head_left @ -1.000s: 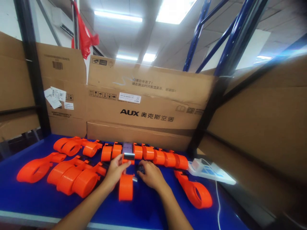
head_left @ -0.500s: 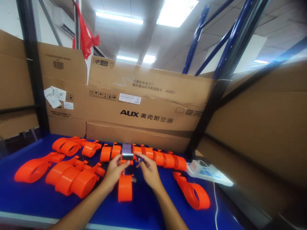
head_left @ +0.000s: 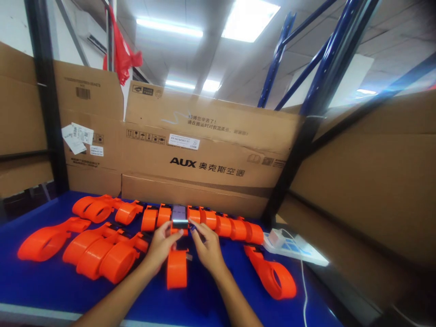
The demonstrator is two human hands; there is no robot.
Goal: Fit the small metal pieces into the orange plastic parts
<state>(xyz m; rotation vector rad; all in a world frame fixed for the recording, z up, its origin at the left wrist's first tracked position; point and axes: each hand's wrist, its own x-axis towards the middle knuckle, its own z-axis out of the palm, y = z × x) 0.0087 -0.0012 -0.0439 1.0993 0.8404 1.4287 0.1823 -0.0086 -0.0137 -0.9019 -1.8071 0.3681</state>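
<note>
An orange strap loop [head_left: 177,269] lies on the blue table [head_left: 51,286] in front of me, with a silvery buckle part [head_left: 180,222] at its far end. My left hand [head_left: 162,245] pinches that buckle part from the left. My right hand [head_left: 206,245] touches the buckle from the right, fingers pinched on a small dark piece I cannot make out.
Several orange strap loops [head_left: 102,259] lie at the left, a row of them [head_left: 225,225] runs along the back, and one more [head_left: 272,272] lies at the right. A white power strip [head_left: 296,250] with a cable sits at the right. Cardboard boxes [head_left: 204,154] wall the back and sides.
My right hand has risen from the table by the strap to the buckle part, where it meets my left hand. The view has shifted slightly.
</note>
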